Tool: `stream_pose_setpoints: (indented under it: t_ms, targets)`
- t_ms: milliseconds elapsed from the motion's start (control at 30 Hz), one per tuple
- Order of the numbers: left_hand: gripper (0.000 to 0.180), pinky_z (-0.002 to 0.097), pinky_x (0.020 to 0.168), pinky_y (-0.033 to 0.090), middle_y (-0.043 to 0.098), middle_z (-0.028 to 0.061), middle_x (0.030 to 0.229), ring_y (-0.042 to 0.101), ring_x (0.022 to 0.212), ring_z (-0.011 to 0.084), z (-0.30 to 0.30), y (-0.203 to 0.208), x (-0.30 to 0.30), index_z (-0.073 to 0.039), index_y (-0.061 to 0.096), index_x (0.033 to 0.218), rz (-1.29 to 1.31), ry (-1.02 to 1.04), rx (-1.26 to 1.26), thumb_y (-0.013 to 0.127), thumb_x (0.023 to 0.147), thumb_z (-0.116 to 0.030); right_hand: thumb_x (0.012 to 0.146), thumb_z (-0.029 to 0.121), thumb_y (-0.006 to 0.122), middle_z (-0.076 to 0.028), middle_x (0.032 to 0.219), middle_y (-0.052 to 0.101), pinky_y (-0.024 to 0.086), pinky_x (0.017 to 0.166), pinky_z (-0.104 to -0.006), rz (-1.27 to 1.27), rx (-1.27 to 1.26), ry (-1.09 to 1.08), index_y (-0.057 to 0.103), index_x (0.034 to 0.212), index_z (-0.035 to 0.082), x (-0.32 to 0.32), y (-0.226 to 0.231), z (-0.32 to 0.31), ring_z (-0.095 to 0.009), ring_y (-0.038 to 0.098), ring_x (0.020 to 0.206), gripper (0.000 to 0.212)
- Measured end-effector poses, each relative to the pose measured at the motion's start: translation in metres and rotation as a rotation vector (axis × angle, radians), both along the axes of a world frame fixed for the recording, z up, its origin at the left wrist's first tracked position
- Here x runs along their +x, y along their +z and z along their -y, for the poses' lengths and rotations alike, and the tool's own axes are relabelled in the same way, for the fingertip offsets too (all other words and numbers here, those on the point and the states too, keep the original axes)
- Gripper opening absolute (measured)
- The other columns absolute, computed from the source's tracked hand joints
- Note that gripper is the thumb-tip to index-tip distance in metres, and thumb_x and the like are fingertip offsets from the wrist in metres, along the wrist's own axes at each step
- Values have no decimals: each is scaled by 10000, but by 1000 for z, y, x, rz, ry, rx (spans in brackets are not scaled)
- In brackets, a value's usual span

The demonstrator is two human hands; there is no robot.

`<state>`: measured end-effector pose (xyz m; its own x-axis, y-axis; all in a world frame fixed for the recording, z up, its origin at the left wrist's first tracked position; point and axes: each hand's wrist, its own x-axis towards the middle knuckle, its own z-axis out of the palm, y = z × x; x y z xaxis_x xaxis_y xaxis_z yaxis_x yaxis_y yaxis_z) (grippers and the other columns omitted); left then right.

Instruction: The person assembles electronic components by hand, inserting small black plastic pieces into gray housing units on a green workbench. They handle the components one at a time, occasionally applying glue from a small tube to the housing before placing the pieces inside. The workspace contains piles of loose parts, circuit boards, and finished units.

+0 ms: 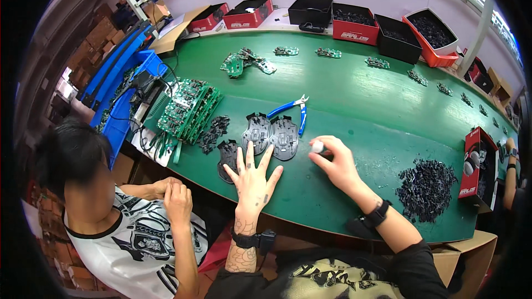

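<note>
My left hand (254,181) lies with its fingers spread. Its fingertips reach the lower edges of several black plastic shells, among them a left one (228,160), a middle one (257,131) and a right one (284,138). Between thumb and fingers of my right hand (341,163) is a small whitish round thing (317,147), whose kind I cannot make out. That hand is just right of the shells. Cutting pliers with blue handles (302,122) lie above the shells, jaws spread apart. Small black plastic parts (213,134) are heaped to the left.
Stacked green circuit boards (188,112) stand at left, near blue bins (117,127). A pile of small black pieces (426,191) and a red box (471,163) lie right. More boards (286,51) line the far side before several boxes (354,22). A co-worker (138,227) sits at left.
</note>
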<state>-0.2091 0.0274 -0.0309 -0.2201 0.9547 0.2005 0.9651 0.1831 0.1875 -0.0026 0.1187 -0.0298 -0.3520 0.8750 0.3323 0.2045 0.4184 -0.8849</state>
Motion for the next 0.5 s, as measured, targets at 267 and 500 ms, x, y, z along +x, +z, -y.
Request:
stream_pose_setpoints:
  t_ms: [267,500]
  targets:
    - [563,710,1070,60,306,135,1519,205,1416,395,26,6,21,-236,497,1392,65,-67,-24,566,893,-488,859,52,679,-60,1043,659,498,834,-259,-282,-308,-153,642,1093,-6,91,25,47,-118,624,951,244]
    - [537,736,1043,50,322,138,1500,202,1406,416,45,7,63,-237,530,1369,92,-184,-36,549,898,-495,850,7,672,-104,1024,667,484,884,-290,-300,-248,-326,561,1210,-23,127,18,95,-165,633,972,378]
